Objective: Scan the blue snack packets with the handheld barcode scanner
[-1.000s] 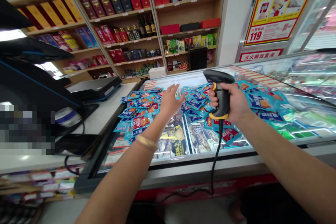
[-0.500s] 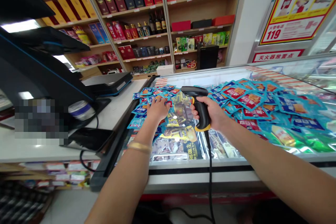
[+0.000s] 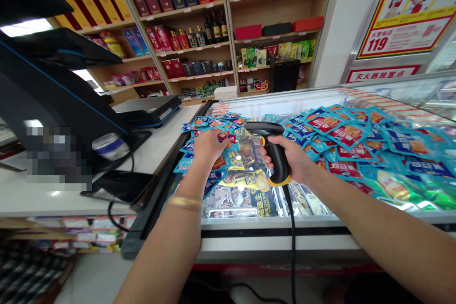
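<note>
My right hand (image 3: 281,154) is wrapped round the grip of a black barcode scanner (image 3: 265,129) with yellow trim. Its head points left over the glass counter, and a black cable hangs from its base. At the left pile of small blue-and-red snack packets (image 3: 199,123), my left hand (image 3: 210,145) is curled down, thumb and fingers drawn together at a red-fronted packet (image 3: 232,139). The back of that hand hides most of its fingertips. Across the counter, to the right of the scanner, lies a larger heap of similar packets (image 3: 345,135).
Under the glass top (image 3: 245,185) other packaged goods are visible. Green bags (image 3: 409,187) sit at the right. A white side counter (image 3: 156,147) holds a scale (image 3: 149,109), a can (image 3: 110,146) and a dark terminal (image 3: 60,90). Shelves of boxes and bottles stand behind.
My left hand, spread flat over the packets before, has curled with its fingers drawn in. The scanner stays in my right hand, nearly in place. The view has shifted slightly.
</note>
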{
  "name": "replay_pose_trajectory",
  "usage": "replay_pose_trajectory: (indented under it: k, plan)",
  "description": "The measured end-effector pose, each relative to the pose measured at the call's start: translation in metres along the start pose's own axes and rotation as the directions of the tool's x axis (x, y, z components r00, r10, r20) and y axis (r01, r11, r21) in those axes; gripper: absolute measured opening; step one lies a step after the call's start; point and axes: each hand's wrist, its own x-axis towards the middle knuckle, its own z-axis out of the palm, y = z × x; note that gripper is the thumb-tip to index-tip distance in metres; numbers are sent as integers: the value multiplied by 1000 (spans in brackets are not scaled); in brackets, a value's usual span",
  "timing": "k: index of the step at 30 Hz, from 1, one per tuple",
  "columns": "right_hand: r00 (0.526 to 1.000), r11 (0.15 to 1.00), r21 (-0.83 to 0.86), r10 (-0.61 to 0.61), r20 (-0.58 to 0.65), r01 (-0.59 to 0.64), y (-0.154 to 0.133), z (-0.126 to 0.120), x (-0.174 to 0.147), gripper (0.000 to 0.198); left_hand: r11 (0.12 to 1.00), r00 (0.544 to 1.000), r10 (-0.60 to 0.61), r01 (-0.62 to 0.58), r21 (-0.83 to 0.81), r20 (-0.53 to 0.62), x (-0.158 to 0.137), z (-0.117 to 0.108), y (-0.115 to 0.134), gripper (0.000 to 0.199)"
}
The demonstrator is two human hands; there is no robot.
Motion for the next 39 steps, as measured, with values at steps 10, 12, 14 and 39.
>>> replay_pose_trajectory:
  k: [10,12,14,39]
  plan:
    - [1000,1000,-6,7,-22,-7,0,2,-1,11,999,995,-51,49,20,88,12,12,-13,45]
    - [999,1000,-9,-1,-35,1,0,2,-1,11,996,995,-86,85,21,53,9,7,-13,42]
    - [999,1000,-9,-7,-38,6,0,2,-2,12,994,994,-111,111,-15,-15,6,1,-11,39]
    - [998,999,-2,-50,-27,50,-2,3,-3,9,934,988,113,-143,-326,-109,-11,-4,20,37]
